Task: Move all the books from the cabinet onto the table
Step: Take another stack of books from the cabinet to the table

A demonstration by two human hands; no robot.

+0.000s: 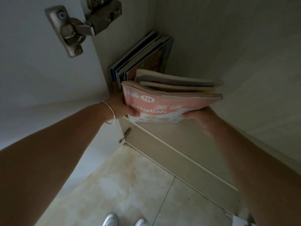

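Note:
Both hands hold a small stack of books point(164, 101) at the cabinet's opening; the front one has a pink cover with the word "English". My left hand point(121, 107), with a thin bracelet at the wrist, grips the stack's left edge. My right hand point(199, 115) grips its right lower corner. Behind the stack, several more books point(141, 57) stand upright, leaning against the cabinet's left inner wall. The table is out of view.
The open cabinet door point(40, 79) with a metal hinge point(76, 28) stands at the left. The cabinet's shelf edge point(171, 144) runs diagonally below the stack. Below lies a beige tiled floor point(130, 185), with my white shoes point(125, 221) at the bottom.

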